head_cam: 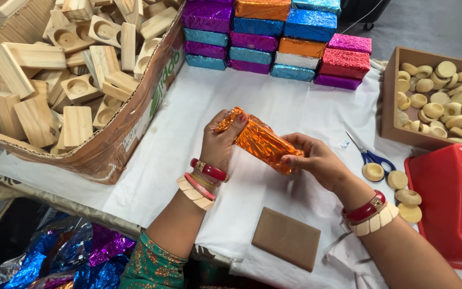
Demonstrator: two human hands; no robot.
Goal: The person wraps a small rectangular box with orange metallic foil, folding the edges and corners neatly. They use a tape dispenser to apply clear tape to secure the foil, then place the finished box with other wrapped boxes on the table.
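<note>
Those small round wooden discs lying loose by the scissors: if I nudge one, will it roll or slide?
The loose wooden discs lie flat on the white cloth, so a nudge would probably slide one, not roll it. They look small and light, likely easy to flick. The cloth may drag a little; one tipped on edge could roll toward the red dispenser.

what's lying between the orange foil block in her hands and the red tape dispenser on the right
In the head view, blue-handled scissors and a few loose round wooden pieces lie on the white cloth between the orange foil-wrapped block and the red dispenser.

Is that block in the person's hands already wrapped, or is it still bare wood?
Wrapped. The block is covered in crinkled orange foil, with no wood showing, held between the left hand and right hand. Its underside is hidden.
</note>
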